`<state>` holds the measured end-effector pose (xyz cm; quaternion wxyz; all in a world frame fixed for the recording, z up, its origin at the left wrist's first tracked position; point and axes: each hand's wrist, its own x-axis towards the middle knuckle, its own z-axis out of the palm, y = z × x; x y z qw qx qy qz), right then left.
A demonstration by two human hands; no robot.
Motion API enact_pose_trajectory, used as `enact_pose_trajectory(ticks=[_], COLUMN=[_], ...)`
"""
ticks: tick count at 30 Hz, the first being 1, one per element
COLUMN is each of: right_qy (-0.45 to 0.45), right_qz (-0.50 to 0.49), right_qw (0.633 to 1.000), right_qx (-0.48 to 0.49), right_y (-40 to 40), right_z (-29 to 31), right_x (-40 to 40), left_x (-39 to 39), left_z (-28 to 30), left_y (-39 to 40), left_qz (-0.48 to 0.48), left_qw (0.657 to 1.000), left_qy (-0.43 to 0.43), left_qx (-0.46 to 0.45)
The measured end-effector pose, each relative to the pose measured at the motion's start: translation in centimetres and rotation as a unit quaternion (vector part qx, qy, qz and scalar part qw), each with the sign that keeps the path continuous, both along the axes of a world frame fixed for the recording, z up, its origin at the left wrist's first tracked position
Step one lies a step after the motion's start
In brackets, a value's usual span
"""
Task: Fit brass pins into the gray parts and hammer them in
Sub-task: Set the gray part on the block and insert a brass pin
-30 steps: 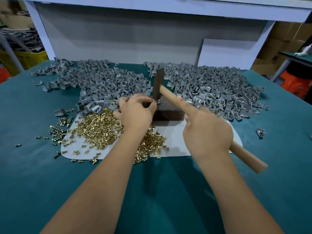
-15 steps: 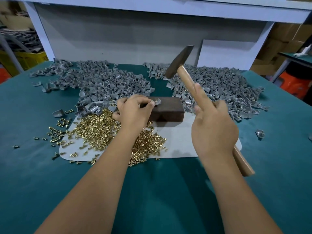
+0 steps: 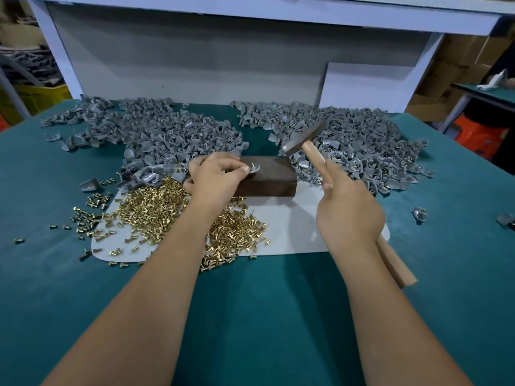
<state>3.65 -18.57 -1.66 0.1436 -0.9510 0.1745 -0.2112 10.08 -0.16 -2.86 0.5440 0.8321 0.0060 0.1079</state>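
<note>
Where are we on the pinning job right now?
Done: cannot tell which gray pieces are finished; the right heap shows brass glints. In hand: the left hand holds a gray part with an upright pin on the block; the right hand has the hammer raised. Left: the left heap and loose pins.

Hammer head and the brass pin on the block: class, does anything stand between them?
Nothing visible does. The hammer head hangs right of the pin; the left hand holds the gray part from the left.

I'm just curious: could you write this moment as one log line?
left hand: pinches gray part with brass pin on block | right hand: grips hammer, raised
</note>
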Motion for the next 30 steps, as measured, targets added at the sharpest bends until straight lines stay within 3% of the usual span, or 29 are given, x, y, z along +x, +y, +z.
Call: enact_pose_trajectory(ticks=[12,15,17,20,23,30], right_qy=[0.060,0.087,0.035,-0.078,-0.032,-0.054], right_qz=[-0.019,-0.047,-0.060,0.057,0.174,0.252], right_qw=[0.998,0.994,0.988,0.986,0.982,0.963], right_qx=[0.028,-0.052,-0.135,-0.135,-0.062,-0.074], right_y=[-0.9,-0.6,0.2,2.8,5.6,6.5], right_z=[-0.6,-0.2,0.2,1.4,1.6,0.6], right_x=[0.2,0.1,0.4,2.0,4.8,7.8], left_x=[0.1,0.2,0.2,0.1,0.2,0.5], left_z=[-0.4,-0.5,-0.6,-0.6,-0.6,-0.6], left_y=[-0.4,-0.4,-0.4,-0.4,-0.2,0.0], left_qz=[0.023,0.028,0.027,0.022,0.032,0.039], left_qw=[0.995,0.995,0.994,0.995,0.991,0.989], left_qy=[-0.027,-0.030,-0.029,-0.030,-0.048,-0.059], left_qx=[0.091,0.096,0.097,0.093,0.119,0.130])
